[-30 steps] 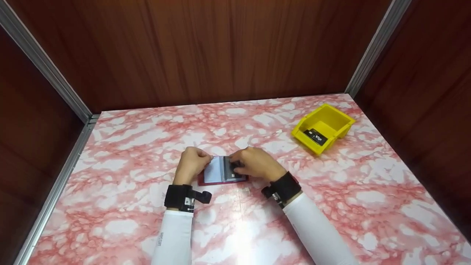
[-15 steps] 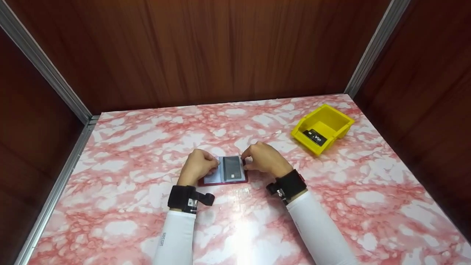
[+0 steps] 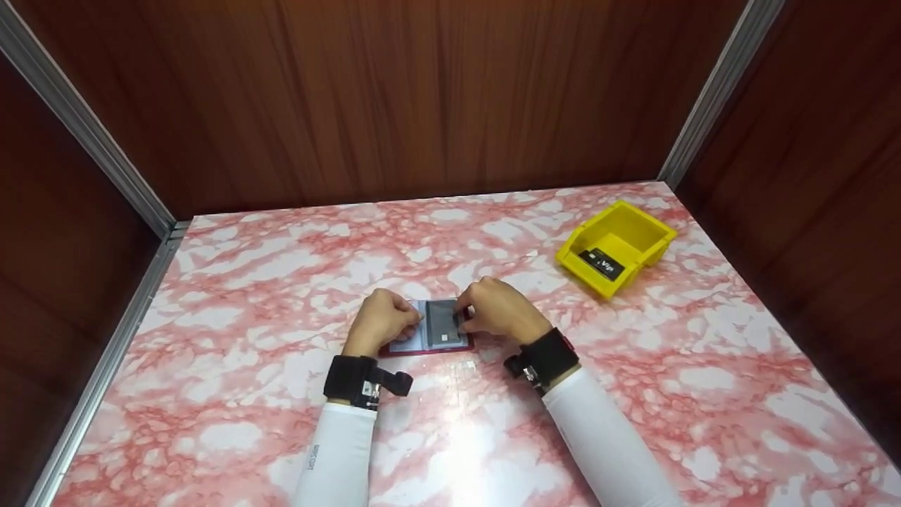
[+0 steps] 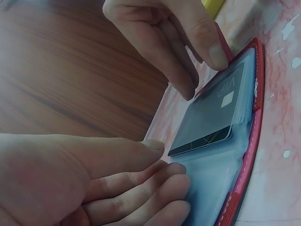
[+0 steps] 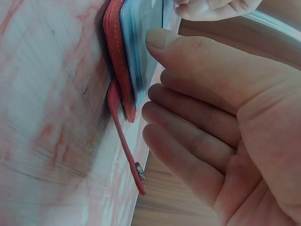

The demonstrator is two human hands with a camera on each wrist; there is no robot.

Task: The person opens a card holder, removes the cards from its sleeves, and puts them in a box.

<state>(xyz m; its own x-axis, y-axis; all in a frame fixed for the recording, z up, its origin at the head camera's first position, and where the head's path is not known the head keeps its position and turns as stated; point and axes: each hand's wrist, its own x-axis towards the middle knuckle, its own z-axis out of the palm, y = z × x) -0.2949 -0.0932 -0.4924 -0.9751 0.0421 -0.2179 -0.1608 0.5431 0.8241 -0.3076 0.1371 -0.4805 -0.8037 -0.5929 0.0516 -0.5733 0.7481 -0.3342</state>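
Observation:
A red card holder (image 4: 257,134) lies spread open on the table, with clear plastic sleeves inside. Under the right-hand sleeve is a dark card (image 4: 211,106) marked VIP, its black lower edge showing past the plastic. My left hand (image 3: 381,320) rests by the left-hand sleeve, fingers relaxed and fingertips close over the plastic. From the right, my right hand (image 3: 501,310) reaches in with its thumb (image 5: 162,40) at the edge of the sleeve over the card. Its other fingers extend loosely beside the holder. A red strap (image 5: 123,139) with a metal snap sticks out from the holder's side.
At the back right of the marbled table (image 3: 281,282) stands a yellow bin (image 3: 618,246). Black cards (image 3: 602,264) lie inside it, one lettered Vip. Brown wood-grain panels (image 3: 394,98) with metal corner posts enclose the back and sides.
My left hand has shifted right, over the left sleeve. My right hand drew back from the card to the holder's right side, uncovering it, then came slightly left to the card's edge.

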